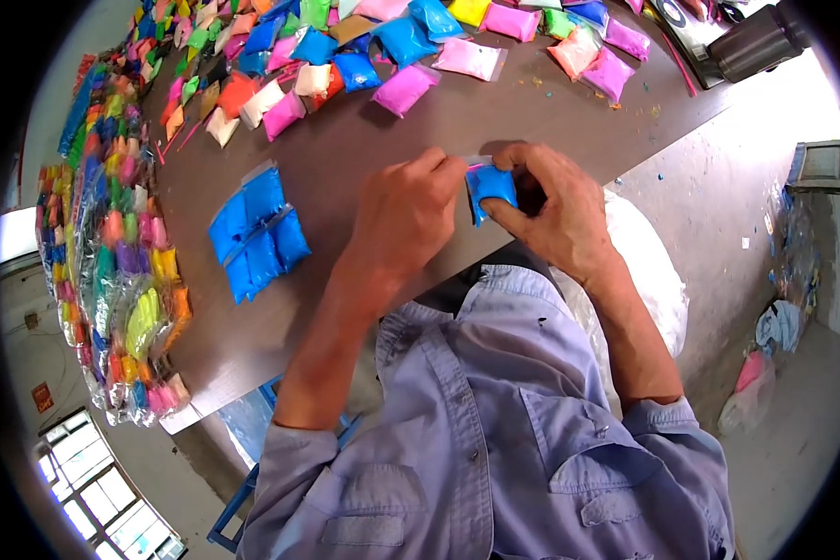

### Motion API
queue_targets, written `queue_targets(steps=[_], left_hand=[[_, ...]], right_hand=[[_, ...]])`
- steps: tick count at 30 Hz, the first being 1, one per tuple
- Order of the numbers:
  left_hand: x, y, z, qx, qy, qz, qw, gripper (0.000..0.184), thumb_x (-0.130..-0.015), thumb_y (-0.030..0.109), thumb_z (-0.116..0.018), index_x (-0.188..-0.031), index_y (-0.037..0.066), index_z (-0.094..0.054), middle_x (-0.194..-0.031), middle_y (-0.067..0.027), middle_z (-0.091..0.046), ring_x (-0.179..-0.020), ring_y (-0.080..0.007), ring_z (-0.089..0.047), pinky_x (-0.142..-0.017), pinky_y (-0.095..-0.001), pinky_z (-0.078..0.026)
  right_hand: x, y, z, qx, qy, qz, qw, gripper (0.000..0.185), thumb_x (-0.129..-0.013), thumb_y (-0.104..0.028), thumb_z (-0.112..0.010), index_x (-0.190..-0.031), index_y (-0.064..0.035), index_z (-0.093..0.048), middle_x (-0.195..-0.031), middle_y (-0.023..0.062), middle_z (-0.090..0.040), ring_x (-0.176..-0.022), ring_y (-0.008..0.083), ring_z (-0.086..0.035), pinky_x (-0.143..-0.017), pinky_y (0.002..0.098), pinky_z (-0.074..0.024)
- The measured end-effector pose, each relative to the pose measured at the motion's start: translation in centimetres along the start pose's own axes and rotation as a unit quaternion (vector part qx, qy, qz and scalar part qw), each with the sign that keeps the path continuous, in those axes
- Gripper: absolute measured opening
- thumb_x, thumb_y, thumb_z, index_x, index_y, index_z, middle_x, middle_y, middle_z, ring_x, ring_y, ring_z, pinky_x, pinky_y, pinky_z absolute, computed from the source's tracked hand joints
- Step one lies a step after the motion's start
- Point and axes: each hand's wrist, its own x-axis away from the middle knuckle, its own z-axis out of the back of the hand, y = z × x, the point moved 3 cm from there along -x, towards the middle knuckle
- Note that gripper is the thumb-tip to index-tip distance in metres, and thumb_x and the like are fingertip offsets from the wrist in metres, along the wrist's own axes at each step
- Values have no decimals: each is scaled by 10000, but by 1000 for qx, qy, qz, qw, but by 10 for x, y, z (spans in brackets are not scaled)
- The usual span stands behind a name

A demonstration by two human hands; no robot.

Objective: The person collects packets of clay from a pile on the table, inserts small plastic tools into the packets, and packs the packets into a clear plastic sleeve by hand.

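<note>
A small blue clay-like packet (pixel 495 188) in clear plastic is held above the front edge of the table. My right hand (pixel 562 210) grips it, with the thumb on its near side and the fingers at its top. My left hand (pixel 409 213) is closed in a pinch right beside the packet's upper left corner. What lies between those left fingertips is hidden; a bit of clear film and a pink edge show nearby. To the left lies a group of blue packets (pixel 257 229) set side by side on the table.
Loose packets in many colours (pixel 406 89) are heaped along the far side of the brown table (pixel 345 159). Long clear bags of packets (pixel 121 280) hang over its left edge. A dark cylindrical container (pixel 758 45) is at the far right. A white plastic bag (pixel 649 271) lies right of my lap.
</note>
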Motion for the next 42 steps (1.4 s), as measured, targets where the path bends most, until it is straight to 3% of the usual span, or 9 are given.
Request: queue_targets(steps=[7, 14, 23, 32, 42], left_hand=[[5, 9, 6, 6, -13, 5, 1000, 153, -906, 45, -691, -1046, 98, -725, -897, -85, -666, -777, -366, -689, -632, -471, -534], [4, 11, 9, 4, -4, -2, 1000, 136, -906, 50, -686, -1025, 108, -718, -897, -76, -653, -766, -346, -691, -634, -464, -537], [0, 5, 1, -42, -35, 1, 999, 162, -888, 52, -657, -1030, 115, -702, -887, -92, -623, -787, -352, -683, -652, -471, -532], [5, 12, 3, 17, 1, -8, 1000, 126, -874, 14, -655, -968, 97, -668, -877, -93, -614, -785, -337, -685, -645, -468, -536], [8, 19, 7, -20, 0, -6, 1000, 133, -858, 21, -657, -959, 106, -670, -859, -84, -604, -782, -333, -690, -640, -467, -538]], right_hand=[[0, -4, 0, -33, -4, -36, 999, 384, -773, -197, -848, -1117, -138, -689, -949, 68, -699, -831, 274, -677, -732, 400, -548], [3, 3, -2, -16, 8, -12, 1000, 395, -776, -199, -856, -1133, -138, -700, -934, 72, -698, -784, 259, -674, -704, 386, -546], [1, -3, -1, -72, 1, -42, 996, 413, -762, -120, -860, -1141, -114, -698, -943, 61, -693, -762, 228, -669, -709, 361, -548], [0, -3, 0, -52, 3, -48, 997, 429, -742, -153, -871, -1132, -125, -696, -912, 59, -681, -760, 237, -663, -707, 364, -541], [2, -1, -2, -36, 10, -27, 999, 420, -744, -168, -864, -1126, -125, -694, -914, 62, -681, -763, 233, -671, -706, 370, -543]])
